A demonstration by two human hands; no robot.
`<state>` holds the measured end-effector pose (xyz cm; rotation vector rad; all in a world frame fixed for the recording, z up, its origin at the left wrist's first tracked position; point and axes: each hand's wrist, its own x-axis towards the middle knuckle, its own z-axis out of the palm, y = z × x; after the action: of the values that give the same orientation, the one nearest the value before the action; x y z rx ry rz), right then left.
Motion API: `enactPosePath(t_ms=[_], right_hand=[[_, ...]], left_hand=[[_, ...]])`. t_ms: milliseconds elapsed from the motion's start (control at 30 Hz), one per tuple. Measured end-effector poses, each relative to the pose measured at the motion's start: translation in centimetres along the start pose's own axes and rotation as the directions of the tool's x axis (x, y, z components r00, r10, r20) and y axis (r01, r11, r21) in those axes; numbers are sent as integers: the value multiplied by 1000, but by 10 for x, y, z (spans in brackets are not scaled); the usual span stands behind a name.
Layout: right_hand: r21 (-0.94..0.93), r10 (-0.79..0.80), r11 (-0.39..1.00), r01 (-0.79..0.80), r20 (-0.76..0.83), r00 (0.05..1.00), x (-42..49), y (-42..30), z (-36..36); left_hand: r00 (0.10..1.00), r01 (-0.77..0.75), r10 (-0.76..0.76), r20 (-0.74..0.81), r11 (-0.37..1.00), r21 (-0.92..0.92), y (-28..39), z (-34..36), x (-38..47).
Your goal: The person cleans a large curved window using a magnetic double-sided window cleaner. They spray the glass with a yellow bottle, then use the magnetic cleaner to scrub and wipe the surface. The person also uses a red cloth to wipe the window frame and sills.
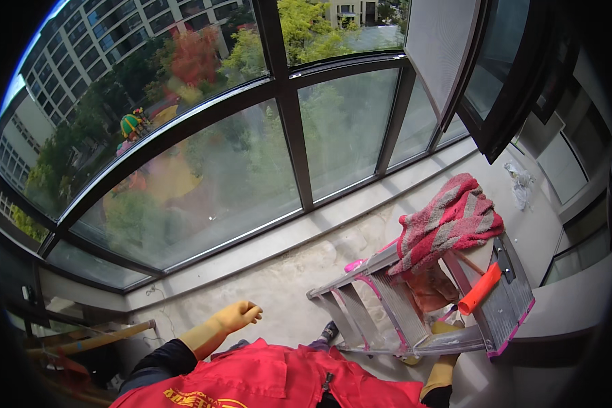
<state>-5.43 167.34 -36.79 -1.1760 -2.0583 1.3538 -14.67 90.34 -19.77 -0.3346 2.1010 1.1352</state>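
Observation:
My left hand (242,314), in a yellow rubber glove, hangs in front of my red vest with its fingers loosely bent and nothing seen in it. At the right, my gloved right hand (446,327) grips the side rail of an aluminium stepladder (400,306), which partly covers it. A red and grey striped cloth (446,224) is draped over the ladder's upper end. Beside the cloth, an orange-red tube-shaped handle (480,289) lies across the ladder. Some reddish-brown material (431,288) shows between the ladder's parts.
Tall dark-framed windows (194,178) rise over a low ledge (311,224) ahead. An open window sash (494,76) juts in at the upper right. Crumpled clear plastic (519,184) lies beyond the ladder. A yellowish pole (102,338) and a thin cord are at the lower left.

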Motion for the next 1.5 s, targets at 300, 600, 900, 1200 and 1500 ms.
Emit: enactPosePath(t_ms=[300,600,900,1200,1500], right_hand=[[-418,-407,770,481,259,876,-345,-148,53],[639,-645,349,685,694,-319,-762,-392,390],[892,-845,324,315,423,-327,-975,-471,440],[220,-538,797,-563,682,-495,-1133,-593,578],[791,-862,499,-355,496,-105,-1244,-731,703]], left_hand=[[978,-211,208,-30,961,-178,-121,-65,-106],[607,-683,533,-589,730,-42,-170,-217,-294],[10,-629,73,-997,776,50,-309,-383,-351],[315,-945,209,-926,-16,-325,-334,-564,-369],[523,-839,-45,-851,148,-523,-471,-649,-346]])
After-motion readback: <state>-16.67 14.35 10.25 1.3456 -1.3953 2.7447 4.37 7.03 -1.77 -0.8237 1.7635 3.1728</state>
